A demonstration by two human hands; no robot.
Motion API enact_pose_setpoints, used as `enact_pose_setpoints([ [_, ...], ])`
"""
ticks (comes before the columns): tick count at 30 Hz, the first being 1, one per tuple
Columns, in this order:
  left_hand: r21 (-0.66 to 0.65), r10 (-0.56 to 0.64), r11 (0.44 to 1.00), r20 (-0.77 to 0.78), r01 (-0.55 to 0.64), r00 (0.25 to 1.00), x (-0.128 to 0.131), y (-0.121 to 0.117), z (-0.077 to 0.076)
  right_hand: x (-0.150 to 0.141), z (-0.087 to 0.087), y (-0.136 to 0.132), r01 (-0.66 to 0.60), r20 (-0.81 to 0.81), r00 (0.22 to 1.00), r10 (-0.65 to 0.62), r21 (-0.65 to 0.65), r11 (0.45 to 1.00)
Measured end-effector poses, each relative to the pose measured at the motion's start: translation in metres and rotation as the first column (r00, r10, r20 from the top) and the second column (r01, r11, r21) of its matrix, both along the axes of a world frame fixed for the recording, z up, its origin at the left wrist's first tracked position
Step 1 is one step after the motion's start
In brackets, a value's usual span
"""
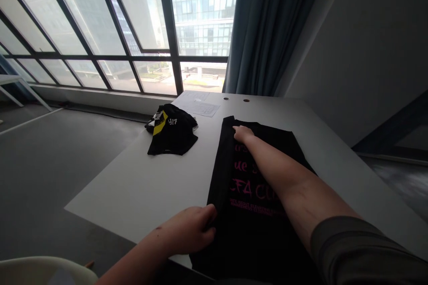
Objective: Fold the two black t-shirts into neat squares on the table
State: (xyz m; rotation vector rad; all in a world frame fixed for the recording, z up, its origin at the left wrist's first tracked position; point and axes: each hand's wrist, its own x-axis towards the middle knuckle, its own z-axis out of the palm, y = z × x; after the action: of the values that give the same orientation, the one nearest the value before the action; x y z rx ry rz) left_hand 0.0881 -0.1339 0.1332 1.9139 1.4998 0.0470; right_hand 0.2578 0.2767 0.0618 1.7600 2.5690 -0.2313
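Note:
A black T-shirt (247,236) with pink lettering lies spread on the white table, its left side folded inward in a long strip. At the near left edge, my left hand (197,229) is closed on the cloth, thumb and finger pinching it. My right hand (244,134) reaches across the print to the shirt's far end. Its fingertips are closed on the flap's edge there, and the forearm covers part of the lettering. Left of the shirt sits a bunched black garment (174,131) with a yellow and white patch, apart from both hands.
The white table (133,196) carries papers (202,107) at its far end, beside two round holes. Behind it hang a blue curtain (267,31) and large windows. A pale chair back (43,271) stands at the lower left. A dark wall rises on the right.

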Motion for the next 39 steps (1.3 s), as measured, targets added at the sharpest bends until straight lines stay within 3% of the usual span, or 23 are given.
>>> enact_pose_setpoints([
  [8,-0.047,-0.15,0.988,-0.128,0.145,0.98,0.025,0.01,-0.005,0.019,-0.022,0.001,0.026,0.03,0.999,-0.025,-0.06,0.998],
  [11,-0.102,-0.188,0.979,-0.081,0.179,0.979,0.029,0.014,-0.008,0.022,-0.031,0.001,0.046,0.039,0.998,-0.044,-0.062,0.997],
  [13,-0.052,-0.156,0.987,-0.044,0.154,0.987,0.031,0.018,-0.016,0.024,-0.035,0.002,0.07,0.041,0.997,-0.068,-0.058,0.996],
  [15,0.102,-0.082,0.991,-0.035,0.085,0.996,0.031,0.024,-0.03,0.026,-0.038,0.003,0.087,0.03,0.996,-0.086,-0.05,0.995],
  [19,0.379,0.08,0.924,-0.075,-0.046,0.994,0.029,0.036,-0.073,0.03,-0.046,0.004,0.097,-0.023,0.995,-0.098,-0.026,0.995],
  [23,0.459,0.121,0.887,-0.145,-0.042,0.982,0.025,0.045,-0.114,0.029,-0.063,0.001,0.11,-0.042,0.993,-0.111,-0.019,0.994],
  [26,0.486,0.096,0.874,-0.191,0.009,0.977,0.022,0.047,-0.131,0.027,-0.077,-0.001,0.123,-0.039,0.992,-0.124,-0.016,0.992],
  [30,0.493,0.076,0.869,-0.222,0.045,0.972,0.019,0.053,-0.136,0.026,-0.085,0.009,0.126,-0.028,0.992,-0.127,-0.053,0.991],
  [39,0.468,0.071,0.882,-0.242,0.053,0.968,0.011,0.085,-0.131,0.02,-0.082,0.041,0.107,-0.033,0.993,-0.109,-0.046,0.993],
])
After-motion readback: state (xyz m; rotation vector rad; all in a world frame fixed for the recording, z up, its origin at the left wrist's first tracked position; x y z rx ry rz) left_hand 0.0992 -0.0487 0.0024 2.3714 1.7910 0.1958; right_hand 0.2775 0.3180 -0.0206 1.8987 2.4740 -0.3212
